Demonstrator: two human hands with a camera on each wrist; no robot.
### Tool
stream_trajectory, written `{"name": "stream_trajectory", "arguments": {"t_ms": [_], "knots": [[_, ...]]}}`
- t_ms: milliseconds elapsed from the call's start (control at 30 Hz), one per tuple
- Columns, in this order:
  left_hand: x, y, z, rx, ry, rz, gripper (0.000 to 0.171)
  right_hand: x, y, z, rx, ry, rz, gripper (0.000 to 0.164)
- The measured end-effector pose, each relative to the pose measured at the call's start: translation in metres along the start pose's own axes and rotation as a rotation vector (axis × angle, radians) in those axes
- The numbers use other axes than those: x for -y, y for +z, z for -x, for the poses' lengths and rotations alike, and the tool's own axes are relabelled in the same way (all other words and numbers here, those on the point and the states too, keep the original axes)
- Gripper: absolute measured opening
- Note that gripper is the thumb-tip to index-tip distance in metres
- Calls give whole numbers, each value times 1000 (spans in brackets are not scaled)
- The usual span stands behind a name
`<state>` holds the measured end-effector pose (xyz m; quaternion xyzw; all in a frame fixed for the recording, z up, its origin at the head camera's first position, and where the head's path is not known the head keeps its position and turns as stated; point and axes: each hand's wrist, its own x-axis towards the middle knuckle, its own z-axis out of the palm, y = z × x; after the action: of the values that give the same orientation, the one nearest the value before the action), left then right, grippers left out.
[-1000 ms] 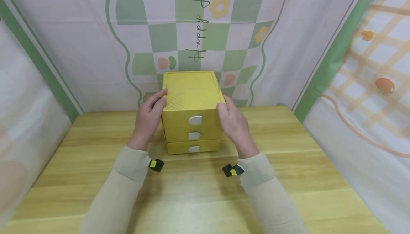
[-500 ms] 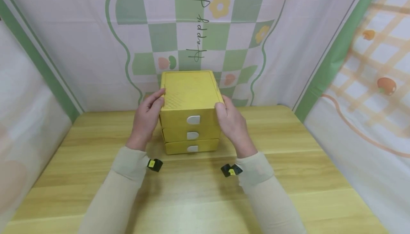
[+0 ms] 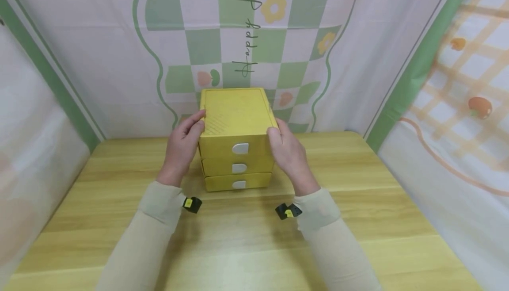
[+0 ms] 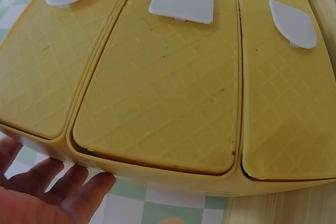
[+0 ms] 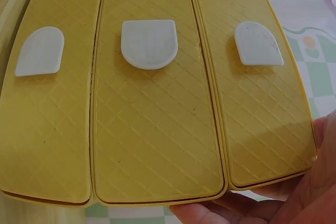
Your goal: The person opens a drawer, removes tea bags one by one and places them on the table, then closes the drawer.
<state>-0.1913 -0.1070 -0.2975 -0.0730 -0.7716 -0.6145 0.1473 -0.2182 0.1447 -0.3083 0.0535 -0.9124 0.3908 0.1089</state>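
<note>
A yellow three-drawer storage box (image 3: 234, 112) stands upright at the back of the table, its drawers shut. White rounded tabs (image 5: 149, 44) mark the drawer fronts. My left hand (image 3: 180, 147) holds the box's left side near the top, thumb and a fingertip at the top edge. In the left wrist view, the fingers (image 4: 86, 195) lie against that side. Opposite it, my right hand (image 3: 290, 154) grips the upper right side, with the thumb on the front top corner. Its other fingers reach along the side, partly hidden in the head view.
A wood-grain table (image 3: 238, 246) spreads in front of and beside the box. Behind it hangs a checkered curtain (image 3: 199, 45) with green squares. More cloth panels (image 3: 457, 105) close in the left and right sides. Small black wrist cameras (image 3: 192, 204) sit under both cuffs.
The box and both hands have shifted slightly to the left since a second ago. Over the last half second they look almost still, with both hands keeping their hold.
</note>
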Motion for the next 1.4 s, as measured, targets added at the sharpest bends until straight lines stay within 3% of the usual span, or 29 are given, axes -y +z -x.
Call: {"name": "stream_trajectory", "arguments": {"t_ms": [100, 400, 667, 900, 1167, 1400], "knots": [[3, 0, -2, -7, 1, 11, 45, 0, 0, 0, 12, 3, -7, 61], [34, 1, -15, -15, 37, 23, 47, -1, -2, 0, 35, -4, -22, 63], [35, 3, -15, -30, 58, 26, 47, -1, -3, 1, 32, 10, -29, 64], [34, 3, -15, -38, 56, 16, 47, 1, -4, 4, -29, -21, -53, 64], [37, 4, -16, -40, 64, 2, 47, 9, -6, 12, -129, -195, -12, 75], [35, 4, -16, -35, 42, 5, 46, 20, -3, 18, -312, -426, 133, 70]]}}
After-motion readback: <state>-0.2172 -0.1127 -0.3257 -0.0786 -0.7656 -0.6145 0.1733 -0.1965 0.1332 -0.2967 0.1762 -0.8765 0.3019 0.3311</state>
